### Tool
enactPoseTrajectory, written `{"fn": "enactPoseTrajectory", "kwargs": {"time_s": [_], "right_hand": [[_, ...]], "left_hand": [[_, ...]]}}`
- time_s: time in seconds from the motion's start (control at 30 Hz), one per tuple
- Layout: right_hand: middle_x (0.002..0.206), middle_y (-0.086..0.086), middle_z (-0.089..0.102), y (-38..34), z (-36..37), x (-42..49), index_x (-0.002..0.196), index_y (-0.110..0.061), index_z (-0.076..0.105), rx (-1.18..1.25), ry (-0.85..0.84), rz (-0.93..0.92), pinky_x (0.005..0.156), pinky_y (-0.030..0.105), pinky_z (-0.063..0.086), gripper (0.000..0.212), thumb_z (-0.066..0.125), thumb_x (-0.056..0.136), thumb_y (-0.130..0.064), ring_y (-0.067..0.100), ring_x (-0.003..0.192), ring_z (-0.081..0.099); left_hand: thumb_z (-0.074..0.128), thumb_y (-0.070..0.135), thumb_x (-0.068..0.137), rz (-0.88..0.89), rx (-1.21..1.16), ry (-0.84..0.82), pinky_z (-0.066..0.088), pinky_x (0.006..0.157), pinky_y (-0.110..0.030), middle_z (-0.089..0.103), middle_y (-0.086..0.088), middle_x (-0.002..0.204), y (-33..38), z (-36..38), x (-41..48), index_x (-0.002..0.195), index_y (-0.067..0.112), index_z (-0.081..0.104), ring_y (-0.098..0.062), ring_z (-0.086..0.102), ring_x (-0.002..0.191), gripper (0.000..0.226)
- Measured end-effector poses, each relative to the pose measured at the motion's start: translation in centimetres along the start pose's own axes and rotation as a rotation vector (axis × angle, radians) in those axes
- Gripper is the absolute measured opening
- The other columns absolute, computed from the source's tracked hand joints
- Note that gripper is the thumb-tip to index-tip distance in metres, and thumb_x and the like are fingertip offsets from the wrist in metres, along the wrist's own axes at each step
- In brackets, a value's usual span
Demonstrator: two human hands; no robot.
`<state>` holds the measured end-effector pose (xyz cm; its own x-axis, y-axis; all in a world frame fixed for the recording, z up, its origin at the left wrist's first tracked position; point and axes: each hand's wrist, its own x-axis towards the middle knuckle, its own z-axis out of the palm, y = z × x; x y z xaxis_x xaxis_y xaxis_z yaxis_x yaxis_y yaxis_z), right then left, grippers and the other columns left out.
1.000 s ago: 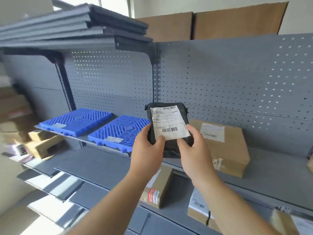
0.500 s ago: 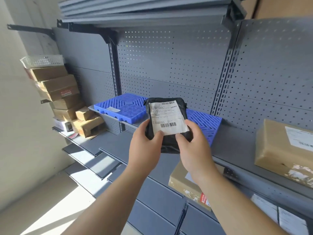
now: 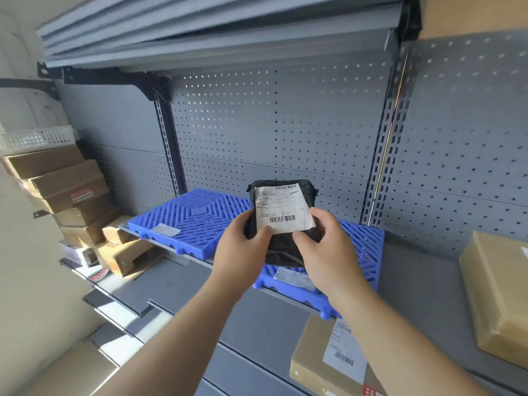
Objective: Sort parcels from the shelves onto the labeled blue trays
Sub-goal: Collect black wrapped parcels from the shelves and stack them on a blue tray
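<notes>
Grey pegboard shelving [image 3: 285, 138], left hand [image 3: 240, 250] and right hand [image 3: 331, 258] fingers gripping black parcel [image 3: 283, 207], by blue tray [image 3: 363, 247]

Parcel stockroom: grey pegboard shelving [image 3: 285, 132], stacked cardboard boxes [image 3: 65, 190], labeled blue trays [image 3: 194, 221]

The soft black plastic parcel [image 3: 285, 248] bears a white paper label [image 3: 281, 208] with black text and barcodes. The left moulded blue plastic tray [image 3: 200, 221] and the right blue plastic tray [image 3: 363, 250] show slotted nested-diamond patterns. The grey metal back panel [image 3: 271, 132] is evenly dotted with holes.
</notes>
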<state>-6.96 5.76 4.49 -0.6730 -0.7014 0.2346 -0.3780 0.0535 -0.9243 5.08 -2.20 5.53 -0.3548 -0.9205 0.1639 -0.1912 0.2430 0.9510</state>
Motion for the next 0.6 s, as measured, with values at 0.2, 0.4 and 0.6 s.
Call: {"fn": "enactPoseTrajectory", "kwargs": {"time_s": [0.2, 0.4, 0.6], "right_hand": [[0.111, -0.024, 0.062, 1.5, 0.4, 3.5, 0.128, -0.038, 0.051, -0.113, 0.047, 0.068, 0.069, 0.016, 0.043, 0.038, 0.062, 0.094, -0.026, -0.002, 0.090, 0.060], [0.127, -0.005, 0.060, 3.1, 2.8, 5.5, 0.141, -0.037, 0.043, -0.214, 0.130, 0.206, 0.074, 0.030, 0.047, 0.051, 0.059, 0.093, -0.032, 0.013, 0.087, 0.058], [0.126, 0.003, 0.061, 3.7, 6.0, 6.3, 0.139, -0.036, 0.045, -0.241, 0.202, 0.291, 0.078, 0.033, 0.048, 0.050, 0.058, 0.091, -0.030, 0.015, 0.089, 0.050]], "left_hand": [[0.061, 0.031, 0.093, 0.012, 0.042, -0.142, 0.043, 0.054, -0.017, 0.074, 0.021, 0.087, -1.6, 2.1, 5.3, 0.120, 0.037, 0.069, 0.005, 0.059, 0.054, 0.028], [0.060, 0.029, 0.094, 0.071, 0.112, -0.334, 0.055, 0.068, -0.025, 0.073, 0.028, 0.087, -4.4, 2.7, 10.4, 0.113, 0.037, 0.070, 0.002, 0.069, 0.075, 0.023], [0.059, 0.030, 0.093, 0.112, 0.160, -0.480, 0.057, 0.073, -0.026, 0.074, 0.025, 0.087, -7.2, 1.6, 13.8, 0.116, 0.036, 0.068, 0.002, 0.069, 0.074, 0.024]]}}
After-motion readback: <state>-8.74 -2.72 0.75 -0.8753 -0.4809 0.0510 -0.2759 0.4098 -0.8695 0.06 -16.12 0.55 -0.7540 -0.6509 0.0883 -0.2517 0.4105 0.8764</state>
